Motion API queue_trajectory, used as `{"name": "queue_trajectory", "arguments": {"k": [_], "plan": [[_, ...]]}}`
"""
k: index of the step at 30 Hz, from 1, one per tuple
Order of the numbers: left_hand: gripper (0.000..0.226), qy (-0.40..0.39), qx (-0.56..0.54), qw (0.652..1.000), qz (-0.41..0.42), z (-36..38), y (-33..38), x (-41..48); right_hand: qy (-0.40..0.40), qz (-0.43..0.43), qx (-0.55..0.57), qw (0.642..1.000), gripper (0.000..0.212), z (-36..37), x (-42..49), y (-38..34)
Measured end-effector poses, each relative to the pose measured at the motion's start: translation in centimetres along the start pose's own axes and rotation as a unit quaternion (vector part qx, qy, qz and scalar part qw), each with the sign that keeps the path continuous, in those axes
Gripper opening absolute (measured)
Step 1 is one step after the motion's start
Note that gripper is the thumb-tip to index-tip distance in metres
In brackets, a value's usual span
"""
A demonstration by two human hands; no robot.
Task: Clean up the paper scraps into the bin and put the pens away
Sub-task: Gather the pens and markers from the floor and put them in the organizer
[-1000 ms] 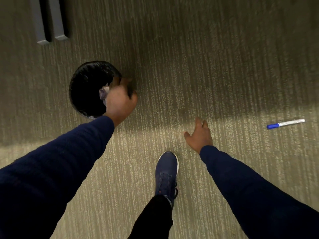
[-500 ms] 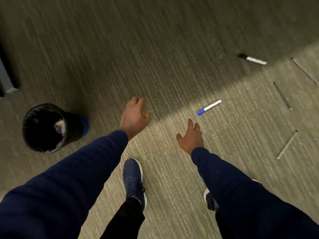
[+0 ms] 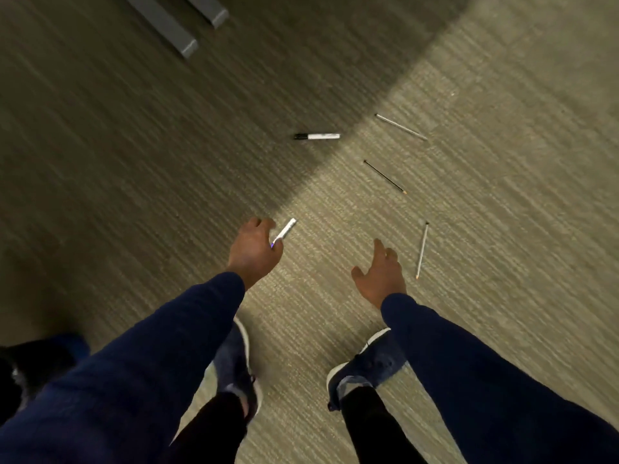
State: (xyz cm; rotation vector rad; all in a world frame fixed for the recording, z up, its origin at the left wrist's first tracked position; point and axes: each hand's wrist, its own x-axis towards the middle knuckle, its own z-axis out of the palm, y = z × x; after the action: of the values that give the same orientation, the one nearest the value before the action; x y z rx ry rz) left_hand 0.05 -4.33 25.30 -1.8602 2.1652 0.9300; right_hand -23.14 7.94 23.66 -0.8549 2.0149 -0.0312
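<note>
My left hand [image 3: 255, 250] is low over the carpet, its fingers curled over the blue cap end of a white marker [image 3: 287, 228]. Only the marker's white barrel shows, and I cannot tell whether it is gripped. My right hand [image 3: 380, 274] hovers open and empty, just left of a grey pencil [image 3: 421, 251]. Further out lie a black-capped white marker [image 3: 317, 136], a black pencil [image 3: 384, 176] and a pale pencil [image 3: 400, 127]. The black bin [image 3: 23, 363] is a dark blur at the lower left edge.
Two grey furniture feet [image 3: 167, 28] stand on the carpet at the top left. My two blue shoes [image 3: 366, 365] are planted below my hands. No paper scraps are visible on the floor.
The view swung right, away from the bin. My left hand left the bin with nothing in it and came down onto the blue-capped marker. More pens and pencils came into view.
</note>
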Motion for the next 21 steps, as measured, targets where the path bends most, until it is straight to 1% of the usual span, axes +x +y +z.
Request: {"name": "queue_trajectory", "arguments": {"k": [4,7,9,11,15,18,21], "plan": [[0.044,-0.057,0.035,0.998,0.009,5.2,1.2,3.7,0.015,0.041,0.004,0.999,0.086,-0.7,3.4,4.3],[0.054,-0.101,0.081,0.991,0.014,9.3,0.4,6.7,0.028,0.063,0.020,0.997,0.084,0.5,6.4,7.1],[0.060,-0.134,0.114,0.984,-0.002,11.7,-0.7,9.1,0.036,0.081,0.021,0.996,0.081,1.3,8.8,8.7],[0.055,-0.148,0.130,0.980,-0.030,13.7,-1.9,11.5,0.056,0.098,0.032,0.993,0.072,1.9,11.1,10.3],[0.039,-0.155,0.137,0.975,-0.076,16.6,-4.2,15.3,0.126,0.118,0.040,0.984,0.047,2.1,15.0,13.2],[0.031,-0.152,0.139,0.977,-0.052,17.6,-5.7,16.7,0.170,0.155,0.037,0.973,0.039,1.5,17.3,14.7],[0.025,-0.155,0.156,0.975,-0.003,17.6,-6.3,17.4,0.176,0.202,0.027,0.963,0.040,1.0,19.1,15.7]]}}
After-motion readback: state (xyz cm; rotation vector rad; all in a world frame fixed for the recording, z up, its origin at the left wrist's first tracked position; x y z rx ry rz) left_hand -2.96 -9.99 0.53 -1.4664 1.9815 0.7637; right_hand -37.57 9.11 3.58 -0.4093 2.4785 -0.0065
